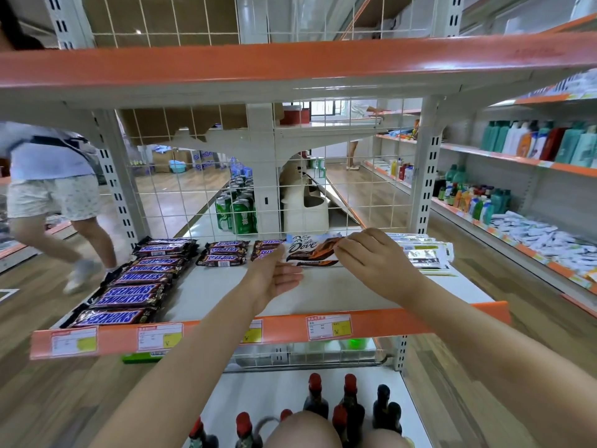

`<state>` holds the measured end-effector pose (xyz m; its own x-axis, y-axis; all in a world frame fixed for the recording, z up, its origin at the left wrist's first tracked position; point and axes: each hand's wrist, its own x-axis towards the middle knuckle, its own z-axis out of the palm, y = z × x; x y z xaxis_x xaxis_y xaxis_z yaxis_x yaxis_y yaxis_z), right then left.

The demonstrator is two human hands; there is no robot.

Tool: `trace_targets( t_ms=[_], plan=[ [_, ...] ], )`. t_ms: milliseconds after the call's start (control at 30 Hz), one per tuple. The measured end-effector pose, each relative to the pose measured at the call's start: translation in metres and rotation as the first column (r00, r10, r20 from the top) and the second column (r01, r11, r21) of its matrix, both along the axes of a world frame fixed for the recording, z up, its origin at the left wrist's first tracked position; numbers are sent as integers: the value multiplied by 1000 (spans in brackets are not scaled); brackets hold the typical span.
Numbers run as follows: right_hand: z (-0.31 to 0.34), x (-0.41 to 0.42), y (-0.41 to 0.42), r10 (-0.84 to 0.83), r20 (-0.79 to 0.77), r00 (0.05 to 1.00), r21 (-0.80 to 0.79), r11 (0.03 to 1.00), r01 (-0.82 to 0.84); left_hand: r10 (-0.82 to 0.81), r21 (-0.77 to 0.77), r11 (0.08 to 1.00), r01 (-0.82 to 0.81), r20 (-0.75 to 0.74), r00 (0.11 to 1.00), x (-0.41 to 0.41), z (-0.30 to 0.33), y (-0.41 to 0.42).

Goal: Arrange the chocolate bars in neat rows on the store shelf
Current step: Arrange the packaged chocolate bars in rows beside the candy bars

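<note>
We are putting a Dove bar (308, 252) down at the back of the shelf (323, 286); our hands are apart, one at each end of it; our right hand (371, 253) pinches the right end with bent fingers, and our left hand (274, 276) is open and flat, with its fingers against the left end of the bar

What could go wrong, we think: the bar sits very close to the small Snickers pile (265, 248) on its left, so a push from the flat hand could bump that pile and make it crooked; the bar could also end up tilted, not straight with the white packs (420, 253) on its right; if the pinch slips, the bar may slide on the smooth shelf

Words we can read: "Dove" in white letters on the brown and orange wrapper; "SNICKERS" in blue letters, upside down to us, on the long row of bars (129, 286) down the left side and on the middle pile (224, 252); the price tags (328, 326) on the orange edge have writing too small to read; the white packs are too blurry to read
</note>
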<state>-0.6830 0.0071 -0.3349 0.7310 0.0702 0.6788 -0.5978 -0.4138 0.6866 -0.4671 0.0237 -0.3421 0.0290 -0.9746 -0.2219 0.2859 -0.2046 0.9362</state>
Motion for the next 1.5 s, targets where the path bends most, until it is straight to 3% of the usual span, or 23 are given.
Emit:
trace_targets(
  t_ms=[100,233,333,400,467,567,667,800,900,1067,1167,1367,1500],
  plan=[
    [-3,-4,-1,49,-21,999,-39,998,-50,44,25,999,-42,-73,996,-6,-1,1],
    [-14,-12,-9,-30,47,998,4,1000,30,82,25,997,-79,-183,980,-10,0,1],
    [-18,-14,-14,-285,241,928,300,931,208,122,-18,992,-127,-188,975,-9,-4,-2],
    [-13,-12,-9,-434,400,808,643,761,91,149,-39,986,-159,-198,969,-8,-6,-3],
    [-1,-7,-2,-548,505,666,851,444,-280,156,-45,985,-168,-195,968,-7,-7,-4],
    [16,3,-1,-705,435,560,812,39,-583,156,-55,984,-167,-174,972,-8,-8,-3],
    [18,11,5,-737,334,588,764,-154,-627,136,-77,986,-151,-172,976,-10,-11,-2],
    [6,11,2,-664,431,611,754,-107,-648,130,-87,986,-144,-147,981,-13,-16,0],
    [5,9,-2,-616,471,632,782,-40,-622,116,-116,986,-119,-32,993,-11,-18,3],
    [12,7,-6,-508,440,740,882,89,-464,127,-225,970,-94,136,983,-3,-17,5],
    [14,10,-6,-501,476,723,869,145,-473,140,-249,964,-93,177,974,0,-17,0],
    [7,13,-8,-589,427,686,861,34,-507,161,-255,959,-120,146,976,5,-24,-7],
    [2,13,-13,-596,420,684,880,84,-467,157,-260,960,-107,181,971,4,-28,-11]
  ],
)
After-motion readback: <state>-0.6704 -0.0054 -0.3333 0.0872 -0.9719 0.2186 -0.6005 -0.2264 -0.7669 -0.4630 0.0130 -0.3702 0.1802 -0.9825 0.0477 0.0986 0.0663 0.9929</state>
